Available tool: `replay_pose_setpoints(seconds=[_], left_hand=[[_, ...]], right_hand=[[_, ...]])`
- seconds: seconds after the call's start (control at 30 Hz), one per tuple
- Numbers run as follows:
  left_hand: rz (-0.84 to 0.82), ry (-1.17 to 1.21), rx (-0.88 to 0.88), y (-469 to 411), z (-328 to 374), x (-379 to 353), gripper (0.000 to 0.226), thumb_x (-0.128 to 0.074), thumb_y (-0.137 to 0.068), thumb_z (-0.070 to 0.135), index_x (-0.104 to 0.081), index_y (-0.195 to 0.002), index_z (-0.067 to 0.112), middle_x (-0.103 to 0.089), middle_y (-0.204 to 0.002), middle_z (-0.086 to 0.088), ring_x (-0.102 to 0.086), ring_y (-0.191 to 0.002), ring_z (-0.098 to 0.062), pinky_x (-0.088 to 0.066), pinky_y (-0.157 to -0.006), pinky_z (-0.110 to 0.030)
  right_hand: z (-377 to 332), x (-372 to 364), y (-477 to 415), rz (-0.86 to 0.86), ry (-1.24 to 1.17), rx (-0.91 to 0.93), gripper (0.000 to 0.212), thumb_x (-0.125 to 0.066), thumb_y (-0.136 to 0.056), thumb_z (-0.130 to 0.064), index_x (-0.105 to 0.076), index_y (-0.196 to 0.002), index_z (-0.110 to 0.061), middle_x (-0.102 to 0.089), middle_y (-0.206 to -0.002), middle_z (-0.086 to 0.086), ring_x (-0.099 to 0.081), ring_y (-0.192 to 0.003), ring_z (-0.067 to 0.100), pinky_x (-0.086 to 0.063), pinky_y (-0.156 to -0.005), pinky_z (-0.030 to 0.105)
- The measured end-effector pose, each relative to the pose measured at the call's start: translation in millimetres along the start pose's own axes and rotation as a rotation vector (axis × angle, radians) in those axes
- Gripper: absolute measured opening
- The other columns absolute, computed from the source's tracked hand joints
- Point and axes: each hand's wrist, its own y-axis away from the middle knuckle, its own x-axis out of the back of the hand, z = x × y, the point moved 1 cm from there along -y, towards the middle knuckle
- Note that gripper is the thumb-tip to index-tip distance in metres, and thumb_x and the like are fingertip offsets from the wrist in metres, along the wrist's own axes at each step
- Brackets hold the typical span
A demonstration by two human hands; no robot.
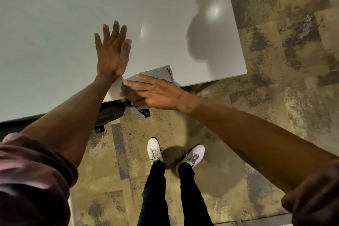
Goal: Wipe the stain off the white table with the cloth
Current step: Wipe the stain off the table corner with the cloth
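Observation:
The white table (73, 14) fills the upper left of the head view. A folded grey cloth (157, 74) lies flat at its near edge. My right hand (156, 93) lies over the cloth's near part with fingers stretched out, pointing left, partly past the table edge. My left hand (112, 51) rests flat on the tabletop just left of the cloth, fingers spread and pointing away from me, holding nothing. I cannot make out a stain on the surface; only light glare and a head-shaped shadow show.
The table's right edge (236, 24) and near edge border a patterned brown carpet (284, 42). A table leg base with a caster (143, 113) and a dark chair part (110, 113) sit under the near edge. My white shoes (154, 148) stand on the carpet below.

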Motion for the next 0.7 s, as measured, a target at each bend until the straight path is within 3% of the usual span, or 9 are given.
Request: replay_pose_setpoints(seconds=[0.1, 0.23, 0.3, 0.37, 0.47, 0.5, 0.6, 0.7], left_hand=[[0.005, -0.01, -0.019, 0.6, 0.9, 0.4, 0.053, -0.024, -0.112, 0.033, -0.016, -0.163, 0.019, -0.009, -0.172, -0.004, -0.002, -0.158, -0.037, 0.028, -0.115, -0.029], [0.026, 0.005, -0.058, 2.8, 5.5, 4.9, 0.054, -0.023, -0.111, 0.03, -0.02, -0.163, 0.014, -0.012, -0.171, -0.008, -0.004, -0.158, -0.04, 0.008, -0.122, -0.052], [0.027, -0.003, -0.061, 3.4, 7.2, 6.6, 0.055, -0.023, -0.111, 0.03, -0.021, -0.162, 0.012, -0.013, -0.171, -0.009, -0.004, -0.157, -0.041, 0.004, -0.123, -0.056], [0.034, 0.0, -0.047, 3.7, 8.5, 7.3, 0.053, -0.025, -0.112, 0.028, -0.022, -0.162, 0.013, -0.013, -0.171, -0.007, -0.003, -0.158, -0.039, 0.01, -0.123, -0.05], [0.029, 0.013, -0.01, 4.1, 11.6, 9.8, 0.051, -0.029, -0.112, 0.026, -0.025, -0.162, 0.015, -0.015, -0.171, -0.004, -0.002, -0.158, -0.036, 0.024, -0.115, -0.029], [0.025, 0.012, -0.005, 4.2, 12.8, 10.2, 0.05, -0.029, -0.112, 0.026, -0.026, -0.161, 0.015, -0.016, -0.171, -0.005, -0.003, -0.158, -0.036, 0.022, -0.116, -0.031], [0.014, 0.008, -0.001, 3.9, 13.6, 10.3, 0.049, -0.03, -0.112, 0.027, -0.032, -0.159, 0.013, -0.022, -0.169, -0.007, -0.008, -0.157, -0.039, -0.001, -0.123, -0.054], [0.002, 0.018, 0.004, 3.0, 12.3, 8.6, 0.049, -0.03, -0.111, 0.031, -0.034, -0.157, 0.015, -0.024, -0.168, -0.008, -0.01, -0.156, -0.04, -0.006, -0.12, -0.064]], right_hand=[[1.2, 2.5, 7.4, 0.021, -0.01, -0.033, 0.042, -0.052, -0.097, -0.012, -0.051, -0.138, -0.021, -0.03, -0.16, -0.001, -0.011, -0.151, 0.021, 0.002, -0.122, 0.045], [9.4, 10.4, 30.7, 0.126, -0.174, -0.034, 0.06, -0.049, -0.087, 0.003, -0.029, -0.142, -0.013, -0.034, -0.157, 0.006, -0.022, -0.149, 0.03, -0.019, -0.121, 0.052], [16.4, 13.0, 48.8, 0.08, -0.161, -0.037, 0.056, -0.045, -0.089, 0.004, -0.036, -0.14, -0.016, -0.029, -0.16, 0.002, -0.019, -0.15, 0.029, -0.02, -0.121, 0.052], [25.6, 16.0, 68.0, 0.028, -0.134, -0.021, 0.052, -0.038, -0.09, 0.003, -0.046, -0.136, -0.019, -0.026, -0.161, -0.001, -0.018, -0.15, 0.028, -0.021, -0.12, 0.053], [39.3, 23.2, 93.2, -0.003, -0.111, -0.013, 0.053, -0.029, -0.092, -0.005, -0.046, -0.139, -0.022, -0.029, -0.16, -0.003, -0.022, -0.149, 0.027, -0.026, -0.118, 0.052], [42.4, 23.5, 101.0, 0.001, -0.094, -0.013, 0.052, -0.033, -0.093, -0.005, -0.046, -0.14, -0.024, -0.03, -0.159, -0.003, -0.023, -0.149, 0.026, -0.027, -0.118, 0.052], [47.7, 21.0, 124.4, 0.015, 0.004, -0.029, 0.054, -0.05, -0.095, -0.007, -0.04, -0.144, -0.029, -0.027, -0.16, -0.005, -0.022, -0.149, 0.024, -0.025, -0.12, 0.05], [56.8, 17.6, 149.7, 0.014, 0.093, -0.042, 0.051, -0.044, -0.099, -0.012, -0.037, -0.146, -0.031, -0.027, -0.16, -0.006, -0.024, -0.148, 0.024, -0.021, -0.12, 0.051]])
